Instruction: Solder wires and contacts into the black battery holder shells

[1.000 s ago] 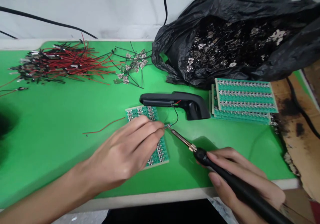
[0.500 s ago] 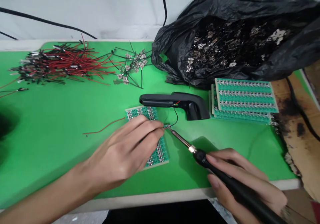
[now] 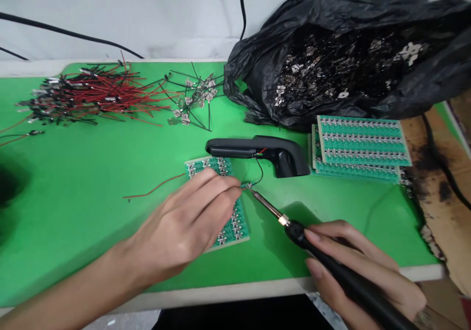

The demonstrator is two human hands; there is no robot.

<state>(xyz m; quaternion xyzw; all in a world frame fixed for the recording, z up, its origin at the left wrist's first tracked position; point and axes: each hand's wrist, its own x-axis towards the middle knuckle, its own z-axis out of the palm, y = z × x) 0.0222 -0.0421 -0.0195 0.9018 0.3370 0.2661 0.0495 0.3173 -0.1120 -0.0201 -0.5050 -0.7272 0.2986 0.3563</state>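
Observation:
My left hand [image 3: 198, 217] is closed in a pinch on a tiny circuit board [image 3: 247, 186], most of it hidden by the fingertips. In my right hand [image 3: 360, 266] is a black soldering iron [image 3: 324, 256], held like a pen, its tip at the small board's edge. A thin black wire [image 3: 262, 170] curves from there up to a black curved plastic housing [image 3: 290, 161], where a short red wire also shows. Beneath my left hand lies a green circuit board panel [image 3: 235, 227] with rows of metal parts. One red wire [image 3: 152, 189] reaches out to the left of it.
Bundled red and black wires [image 3: 99, 94] lie at the back left. Beside them are small metal plates with black leads [image 3: 198, 94]. A black plastic bag [image 3: 253, 65] full of metal pieces stands at the back right, before stacked circuit panels [image 3: 364, 141] and scorched cardboard [image 3: 437, 197].
Hardly anything differs. Both hands, the small board and the iron's tip keep their places relative to each other; the whole view has shifted very slightly.

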